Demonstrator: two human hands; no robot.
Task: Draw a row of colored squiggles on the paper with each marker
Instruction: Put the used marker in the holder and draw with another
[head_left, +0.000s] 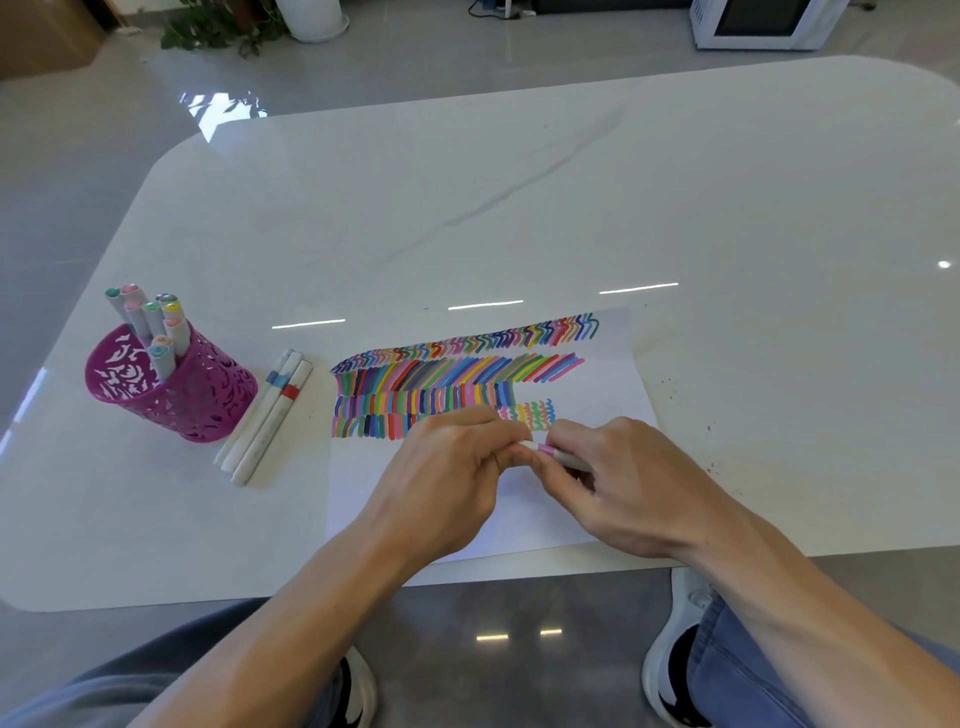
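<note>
A white sheet of paper (597, 374) lies on the table, covered in rows of colored strokes and squiggles (535, 413). Over its lower half my two hands meet on one pale marker (558, 455) with a pink band. My right hand (623, 478) grips the marker's barrel. My left hand (457, 478) pinches the marker's cap end, which its fingers mostly hide. Whether the cap is on or off cannot be told.
A magenta cut-out pen cup (171, 387) holding several markers stands at the left. Three markers (270, 415) lie side by side between the cup and the paper. The white marble table (519, 208) reaches far back; its near edge runs just below my wrists.
</note>
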